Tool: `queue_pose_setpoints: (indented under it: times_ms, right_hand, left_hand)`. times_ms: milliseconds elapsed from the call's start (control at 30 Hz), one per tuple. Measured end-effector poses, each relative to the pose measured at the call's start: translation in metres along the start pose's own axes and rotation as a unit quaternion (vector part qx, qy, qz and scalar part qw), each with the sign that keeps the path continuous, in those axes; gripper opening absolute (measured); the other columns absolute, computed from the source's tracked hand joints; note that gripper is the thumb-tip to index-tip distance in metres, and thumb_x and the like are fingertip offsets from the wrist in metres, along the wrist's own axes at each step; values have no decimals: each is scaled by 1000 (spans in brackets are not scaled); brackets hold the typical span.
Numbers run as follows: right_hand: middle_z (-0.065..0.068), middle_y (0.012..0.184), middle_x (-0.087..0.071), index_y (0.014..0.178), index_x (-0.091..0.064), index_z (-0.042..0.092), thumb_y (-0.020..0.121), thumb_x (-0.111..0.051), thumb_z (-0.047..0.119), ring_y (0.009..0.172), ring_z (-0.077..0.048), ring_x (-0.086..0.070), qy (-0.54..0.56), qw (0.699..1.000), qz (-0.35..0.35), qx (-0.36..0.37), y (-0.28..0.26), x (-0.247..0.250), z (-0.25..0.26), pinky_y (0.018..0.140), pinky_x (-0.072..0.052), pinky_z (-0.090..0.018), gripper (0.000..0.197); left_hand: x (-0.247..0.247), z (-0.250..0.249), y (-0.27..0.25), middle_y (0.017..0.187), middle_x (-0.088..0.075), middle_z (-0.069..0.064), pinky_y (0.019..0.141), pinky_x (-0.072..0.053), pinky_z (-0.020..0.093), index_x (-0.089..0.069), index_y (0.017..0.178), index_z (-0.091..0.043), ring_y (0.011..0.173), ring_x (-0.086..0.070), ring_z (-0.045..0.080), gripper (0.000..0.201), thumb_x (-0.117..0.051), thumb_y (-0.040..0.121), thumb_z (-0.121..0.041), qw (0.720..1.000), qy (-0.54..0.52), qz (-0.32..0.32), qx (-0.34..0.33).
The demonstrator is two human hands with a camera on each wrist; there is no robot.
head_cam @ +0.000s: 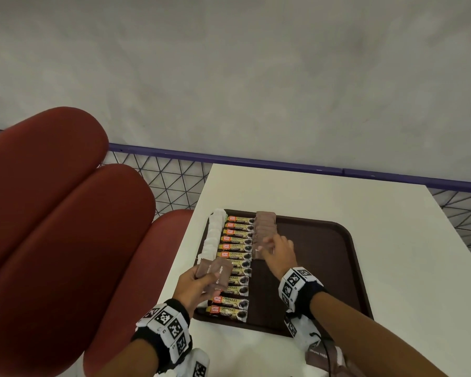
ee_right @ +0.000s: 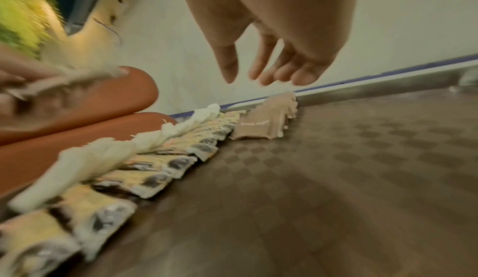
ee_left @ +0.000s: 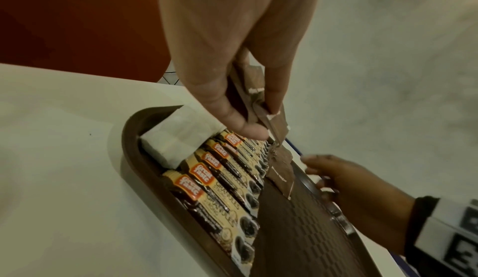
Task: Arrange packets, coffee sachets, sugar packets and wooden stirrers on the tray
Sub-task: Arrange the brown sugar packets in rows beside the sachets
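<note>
A dark brown tray (head_cam: 324, 268) lies on the white table. Along its left side run a column of white packets (head_cam: 214, 235), a column of coffee sachets (head_cam: 235, 246) and a shorter row of brown sugar packets (head_cam: 265, 224). My left hand (head_cam: 193, 284) grips a small bunch of brown sugar packets (head_cam: 218, 273) above the coffee sachets (ee_left: 220, 189); thumb and fingers pinch this bunch (ee_left: 276, 126). My right hand (head_cam: 279, 251) hovers over the near end of the sugar row (ee_right: 261, 124), its fingers (ee_right: 258, 72) relaxed and holding nothing.
A red cushioned seat (head_cam: 52, 213) stands left of the table (head_cam: 365, 202). A purple rail with wire mesh (head_cam: 229, 159) runs behind. More brown packets (head_cam: 321, 357) lie at the table's near edge under my right forearm.
</note>
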State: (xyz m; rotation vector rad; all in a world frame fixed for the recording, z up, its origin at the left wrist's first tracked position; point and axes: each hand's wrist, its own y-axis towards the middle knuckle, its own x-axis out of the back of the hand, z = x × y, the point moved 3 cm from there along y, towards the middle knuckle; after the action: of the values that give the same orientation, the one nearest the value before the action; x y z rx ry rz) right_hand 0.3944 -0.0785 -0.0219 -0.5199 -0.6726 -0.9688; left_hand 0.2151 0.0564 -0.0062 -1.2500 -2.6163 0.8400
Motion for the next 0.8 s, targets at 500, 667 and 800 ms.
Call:
queue_pose_setpoints:
  times_ms: [500, 667, 800]
  right_hand:
    - [9, 72, -53, 80, -62, 12, 81, -68, 9, 68, -4, -48, 167, 950, 248, 93, -42, -19, 37, 66, -40, -14, 7]
    - [-5, 81, -61, 79, -62, 12, 82, -67, 14, 76, -16, -55, 142, 982, 126, 8, -29, -3, 12, 64, -40, -18, 6]
    - [-5, 89, -60, 85, -58, 12, 82, -68, 15, 85, -21, -55, 139, 984, 58, -98, -17, 8, -13, 71, -41, -26, 11]
  left_hand:
    - [-17, 4, -10, 105, -64, 14, 72, -54, 29, -61, 110, -8, 91, -62, 23, 22, -59, 88, -5, 1000, 18, 6, -8]
    - [-12, 6, -6, 111, -60, 16, 74, -53, 31, -57, 120, -3, 98, -58, 24, 29, -43, 94, -2, 999, -28, -3, 23]
    - [-6, 5, -4, 119, -57, 15, 71, -51, 29, -56, 118, -5, 108, -54, 25, 31, -40, 94, 3, 999, -41, -14, 20]
